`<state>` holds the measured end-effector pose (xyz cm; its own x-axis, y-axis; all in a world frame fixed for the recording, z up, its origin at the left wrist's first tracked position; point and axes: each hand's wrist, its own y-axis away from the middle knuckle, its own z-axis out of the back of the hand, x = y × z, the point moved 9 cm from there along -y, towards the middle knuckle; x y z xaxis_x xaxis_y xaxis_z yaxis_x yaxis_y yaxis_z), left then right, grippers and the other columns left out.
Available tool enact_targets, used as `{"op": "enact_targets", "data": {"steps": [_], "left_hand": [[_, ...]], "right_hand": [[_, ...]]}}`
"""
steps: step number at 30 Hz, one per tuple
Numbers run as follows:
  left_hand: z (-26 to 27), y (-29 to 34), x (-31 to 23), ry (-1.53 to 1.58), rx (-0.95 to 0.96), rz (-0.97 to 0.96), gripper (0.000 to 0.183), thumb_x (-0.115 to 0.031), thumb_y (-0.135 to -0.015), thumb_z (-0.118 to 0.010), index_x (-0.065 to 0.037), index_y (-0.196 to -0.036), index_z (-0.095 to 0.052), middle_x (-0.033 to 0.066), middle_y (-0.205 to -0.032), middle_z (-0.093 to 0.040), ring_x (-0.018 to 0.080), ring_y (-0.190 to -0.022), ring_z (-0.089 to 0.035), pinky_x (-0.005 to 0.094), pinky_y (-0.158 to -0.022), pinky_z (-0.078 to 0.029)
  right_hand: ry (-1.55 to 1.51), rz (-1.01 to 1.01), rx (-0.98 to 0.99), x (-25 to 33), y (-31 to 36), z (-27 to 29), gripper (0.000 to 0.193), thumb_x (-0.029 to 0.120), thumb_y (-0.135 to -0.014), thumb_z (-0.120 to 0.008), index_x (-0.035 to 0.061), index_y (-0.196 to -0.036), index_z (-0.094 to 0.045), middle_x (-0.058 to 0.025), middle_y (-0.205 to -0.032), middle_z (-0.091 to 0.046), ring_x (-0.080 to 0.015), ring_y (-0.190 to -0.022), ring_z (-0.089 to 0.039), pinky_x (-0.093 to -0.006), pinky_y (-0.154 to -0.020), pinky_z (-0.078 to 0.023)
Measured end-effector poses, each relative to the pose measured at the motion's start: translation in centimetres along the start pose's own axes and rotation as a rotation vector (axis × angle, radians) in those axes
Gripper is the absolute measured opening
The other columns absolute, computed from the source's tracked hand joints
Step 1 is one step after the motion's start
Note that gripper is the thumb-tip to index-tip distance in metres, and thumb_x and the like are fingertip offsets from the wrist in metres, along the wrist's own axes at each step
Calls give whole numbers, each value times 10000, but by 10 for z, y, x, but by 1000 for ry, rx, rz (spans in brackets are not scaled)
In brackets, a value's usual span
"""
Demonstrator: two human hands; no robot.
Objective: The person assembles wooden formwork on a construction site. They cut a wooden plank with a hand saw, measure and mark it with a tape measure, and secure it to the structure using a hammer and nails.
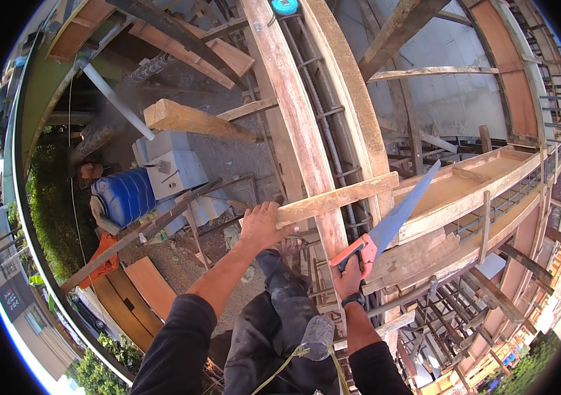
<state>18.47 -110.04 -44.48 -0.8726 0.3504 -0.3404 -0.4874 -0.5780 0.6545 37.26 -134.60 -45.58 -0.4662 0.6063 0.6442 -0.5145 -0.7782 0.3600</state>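
My left hand [262,227] is closed round the near left end of a short wooden batten [343,199]. The batten lies crosswise over the timber formwork beam [297,115], and its far end rests toward the right board. In my right hand [347,280] is a handsaw [399,209] with an orange and black handle. Its grey-blue blade points up and to the right, past the right end of the batten, and I cannot tell whether it touches the wood. Steel reinforcing bars [325,113] run in the channel between the formwork boards.
A turquoise tape measure [285,6] sits on the formwork at the top. Far below on the left are a blue drum [124,197] and pale boxes. A thick beam end [165,115] juts out at left. Scaffold poles crowd the lower right. A clear plastic bottle [318,336] hangs at my waist.
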Motion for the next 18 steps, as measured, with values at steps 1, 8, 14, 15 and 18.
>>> {"op": "enact_targets", "data": {"steps": [1, 8, 14, 15, 18], "left_hand": [[-2, 1, 3, 8, -10, -8, 637, -528, -848, -715, -37, -1222, -556, 168, -1176, -628, 346, -1165, -601, 495, -986, -453], [-13, -3, 12, 30, -79, -53, 578, -352, -750, -849, -44, -1136, -547, 149, -1147, -641, 325, -1133, -623, 475, -946, -478], [-7, -9, 12, 10, -50, -73, 526, -290, -747, -845, -37, -1089, -535, 163, -1122, -658, 345, -1088, -655, 457, -908, -518], [-9, -6, 12, 6, -30, -64, 518, -276, -747, -845, -35, -1083, -532, 165, -1120, -660, 351, -1084, -658, 457, -903, -524], [-5, -8, 11, 22, -56, -84, 512, -242, -750, -846, -32, -1088, -523, 174, -1134, -661, 372, -1100, -648, 473, -912, -526]], "right_hand": [[5, 8, 7, 2, 0, -2, 391, 153, -799, -778, -6, -1068, -544, -216, -989, -603, -448, -954, -576, -488, -829, -462], [-30, 21, -13, -8, 4, -5, 347, 171, -826, -766, 11, -1043, -547, -196, -932, -606, -411, -889, -570, -463, -802, -464], [71, 98, -68, 6, 7, -2, 335, 151, -821, -752, 6, -1040, -543, -203, -943, -608, -416, -908, -586, -460, -808, -473], [60, 85, -62, 4, 8, -3, 337, 145, -816, -750, 5, -1042, -542, -206, -948, -608, -422, -917, -585, -465, -813, -472], [25, 51, -52, -3, 6, -7, 349, 120, -797, -739, -3, -1052, -537, -219, -977, -604, -444, -951, -580, -484, -818, -469]]}}
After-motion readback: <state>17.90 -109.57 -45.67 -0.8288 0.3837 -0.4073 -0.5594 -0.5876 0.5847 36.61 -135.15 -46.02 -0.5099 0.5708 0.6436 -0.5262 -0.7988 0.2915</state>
